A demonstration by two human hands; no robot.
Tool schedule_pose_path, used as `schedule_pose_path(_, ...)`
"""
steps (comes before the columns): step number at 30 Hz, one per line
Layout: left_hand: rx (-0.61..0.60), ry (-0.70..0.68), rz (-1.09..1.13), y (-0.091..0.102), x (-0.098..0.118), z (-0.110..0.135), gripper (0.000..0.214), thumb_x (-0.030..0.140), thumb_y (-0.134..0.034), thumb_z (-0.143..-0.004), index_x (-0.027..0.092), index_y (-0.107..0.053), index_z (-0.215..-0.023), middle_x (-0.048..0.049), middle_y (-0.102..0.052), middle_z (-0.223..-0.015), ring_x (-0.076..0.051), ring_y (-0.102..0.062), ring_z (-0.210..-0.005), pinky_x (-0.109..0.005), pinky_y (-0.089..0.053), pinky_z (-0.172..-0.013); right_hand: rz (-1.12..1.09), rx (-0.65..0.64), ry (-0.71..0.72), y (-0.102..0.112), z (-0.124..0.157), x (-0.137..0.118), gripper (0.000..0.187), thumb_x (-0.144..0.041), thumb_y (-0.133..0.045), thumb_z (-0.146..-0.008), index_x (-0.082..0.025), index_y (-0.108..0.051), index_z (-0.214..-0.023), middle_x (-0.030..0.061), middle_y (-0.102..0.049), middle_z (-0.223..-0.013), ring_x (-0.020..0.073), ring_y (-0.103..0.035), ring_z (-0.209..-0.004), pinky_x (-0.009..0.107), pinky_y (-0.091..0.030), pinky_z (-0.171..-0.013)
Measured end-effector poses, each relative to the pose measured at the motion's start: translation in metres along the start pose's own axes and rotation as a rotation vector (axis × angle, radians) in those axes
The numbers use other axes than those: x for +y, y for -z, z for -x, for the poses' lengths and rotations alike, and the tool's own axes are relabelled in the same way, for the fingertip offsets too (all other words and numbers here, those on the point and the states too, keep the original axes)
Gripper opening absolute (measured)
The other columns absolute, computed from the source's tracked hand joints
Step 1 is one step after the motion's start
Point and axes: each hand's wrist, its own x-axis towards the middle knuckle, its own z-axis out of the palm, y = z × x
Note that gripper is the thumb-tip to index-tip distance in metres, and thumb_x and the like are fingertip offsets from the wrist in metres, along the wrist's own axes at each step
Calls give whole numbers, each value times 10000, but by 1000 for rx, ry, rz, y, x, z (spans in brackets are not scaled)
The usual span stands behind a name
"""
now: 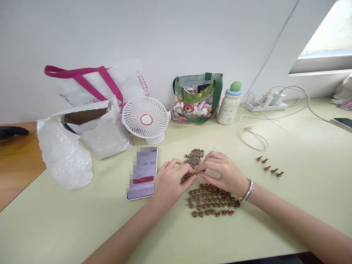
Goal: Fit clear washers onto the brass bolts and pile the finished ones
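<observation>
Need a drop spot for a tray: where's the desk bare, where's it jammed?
Bare: pale green desk front-left, this side of the white bubble-wrap bag and lit smartphone; also right of the row of five brass pieces. Crowded: centre, where left hand and right hand pinch a small brass fastener between two fastener piles.

Pale green table [302, 205] spans the near and middle ground; a brown wooden surface [16, 161] adjoins it on the left. Plain white wall [165, 36] runs behind, along the far edge. Window [327, 33] at far right, bright daylight coming through; table evenly lit.
</observation>
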Motion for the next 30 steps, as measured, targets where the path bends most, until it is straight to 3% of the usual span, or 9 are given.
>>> schedule_pose_path(12,40,-64,-30,-1,1,0,37,226,-591,-773,218,-575,-740,58,-646,-718,-147,-554,-790,-297,-398,-702,56,-29,98,3,0,9,102,-294,-539,-838,-236,-610,-882,24,-625,-800,175,-534,-857,318,-404,-755)
schedule_pose_path(18,59,-48,-49,2,1,-2,49,229,-581,-771,212,-580,-724,43,-648,-719,-155,-555,-789,-302,-406,-701,138,-13,16,7,-2,12,105,-307,-538,-840,-229,-599,-874,16,-648,-803,173,-539,-831,324,-393,-751)
schedule_pose_path(24,60,-50,-41,2,1,-2,32,217,-577,-763,213,-588,-733,37,-644,-721,-156,-556,-787,-303,-412,-702,333,-80,-108,12,0,37,88,-240,-541,-827,-237,-622,-862,33,-658,-844,226,-509,-909,357,-382,-716)
schedule_pose_path(30,43,-51,-45,2,1,-2,44,208,-569,-763,212,-588,-724,26,-645,-713,-165,-561,-788,-307,-416,-688,398,-9,-144,10,4,54,109,-228,-531,-827,-234,-640,-824,60,-652,-832,245,-495,-919,366,-390,-704)
